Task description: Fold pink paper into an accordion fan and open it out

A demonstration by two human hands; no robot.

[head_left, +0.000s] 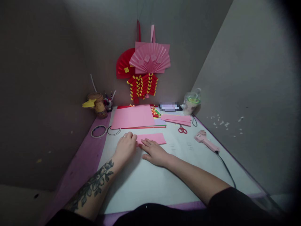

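A folded strip of pink paper [154, 137] lies flat on the white sheet in front of me. My left hand [127, 145] has its fingers curled closed over the strip's left end, gripping it there; the fingertips are partly hidden. Stretched across the strip's near edge, my right hand [154, 152] rests with spread fingers, pressing on the paper. Just beyond is a large pink sheet [133, 117] on a stack of coloured paper. Several cut pink strips [176, 119] lie to the right, with red-handled scissors [182, 129] in front of them.
A pink glue gun [207, 142] with a dark cord lies at the right. Two tape rolls, one a larger ring [98, 131], sit at the left. Cups [100, 105] stand at the back corners. Paper fans [150, 59] hang on the wall above the white sheet [150, 185].
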